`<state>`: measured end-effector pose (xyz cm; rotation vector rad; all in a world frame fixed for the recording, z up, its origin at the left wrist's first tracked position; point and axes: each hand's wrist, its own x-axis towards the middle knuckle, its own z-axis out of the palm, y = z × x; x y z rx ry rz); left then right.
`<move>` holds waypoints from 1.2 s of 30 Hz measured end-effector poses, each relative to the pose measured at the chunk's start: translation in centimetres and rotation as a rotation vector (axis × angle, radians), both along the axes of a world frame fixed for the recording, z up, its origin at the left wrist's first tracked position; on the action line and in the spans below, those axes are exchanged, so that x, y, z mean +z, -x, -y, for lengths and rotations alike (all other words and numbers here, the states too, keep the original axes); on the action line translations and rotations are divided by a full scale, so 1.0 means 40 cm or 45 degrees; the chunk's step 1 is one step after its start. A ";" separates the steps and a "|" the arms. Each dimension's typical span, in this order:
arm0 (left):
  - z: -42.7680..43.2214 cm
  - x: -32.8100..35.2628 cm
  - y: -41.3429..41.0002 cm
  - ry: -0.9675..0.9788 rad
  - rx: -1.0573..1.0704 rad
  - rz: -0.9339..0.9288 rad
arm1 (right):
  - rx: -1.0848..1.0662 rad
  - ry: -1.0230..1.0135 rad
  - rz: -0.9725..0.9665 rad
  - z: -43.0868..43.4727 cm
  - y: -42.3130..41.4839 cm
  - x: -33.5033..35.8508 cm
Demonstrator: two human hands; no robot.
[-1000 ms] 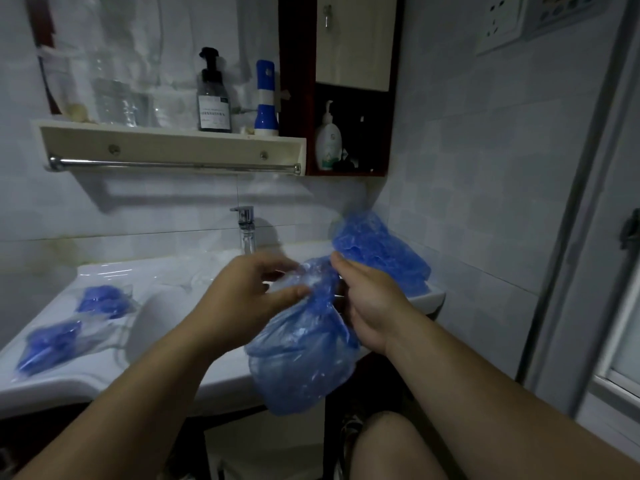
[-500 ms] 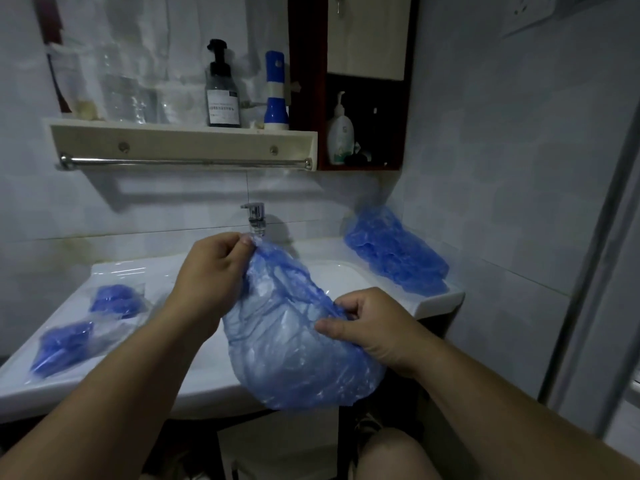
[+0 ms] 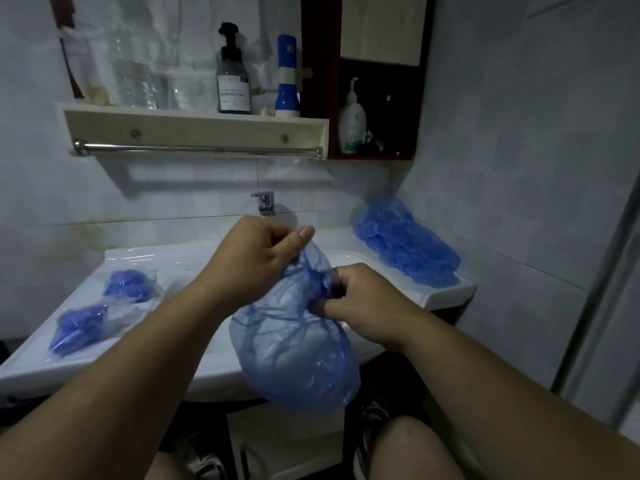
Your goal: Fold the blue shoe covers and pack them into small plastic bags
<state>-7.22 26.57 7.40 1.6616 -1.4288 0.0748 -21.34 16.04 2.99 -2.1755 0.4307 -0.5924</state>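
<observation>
A translucent blue shoe cover (image 3: 294, 355) hangs open in front of the sink, held by both hands. My left hand (image 3: 256, 251) pinches its top edge between thumb and fingers. Lower and to the right, my right hand (image 3: 363, 303) grips its elastic rim, fingers curled into the fabric. A heap of loose blue shoe covers (image 3: 405, 244) lies on the right corner of the white sink (image 3: 145, 258). Two small clear plastic bags with folded blue covers inside lie on the sink's left side, one farther back (image 3: 131, 287), one nearer (image 3: 81, 327).
A faucet (image 3: 265, 202) stands behind my hands. Above it a shelf with a towel rail (image 3: 197, 148) carries a pump bottle (image 3: 232, 77) and a blue-white bottle (image 3: 287, 77). A dark cabinet (image 3: 377, 105) holds a lotion bottle. My knee (image 3: 412, 445) shows below.
My left hand has lifted the cover's top edge a little. My right hand moved up and closed on the rim, and the cover now hangs longer and narrower.
</observation>
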 end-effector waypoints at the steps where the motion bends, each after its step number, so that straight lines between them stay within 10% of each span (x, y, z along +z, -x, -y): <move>1: -0.001 0.003 0.000 0.010 0.039 0.042 | -0.061 0.090 -0.049 0.000 -0.002 0.005; 5: -0.015 -0.010 -0.050 0.139 0.077 -0.169 | -0.124 -0.014 -0.105 0.021 0.006 0.007; 10: -0.055 -0.101 -0.097 -0.337 -0.605 -0.933 | -0.079 -0.595 0.097 0.055 0.012 -0.018; 14: -0.030 -0.154 -0.100 -0.197 -0.336 -1.037 | -0.115 -0.696 0.094 0.078 0.009 -0.031; 22: -0.019 -0.129 -0.085 0.211 0.175 -0.314 | -0.066 -0.736 0.476 0.112 -0.029 -0.028; 27: -0.041 -0.232 -0.133 -0.105 0.229 0.185 | -0.166 0.163 0.115 0.126 -0.029 -0.135; 36: -0.052 -0.348 -0.150 -0.360 -0.026 0.422 | 0.089 0.258 -0.158 0.119 -0.005 -0.197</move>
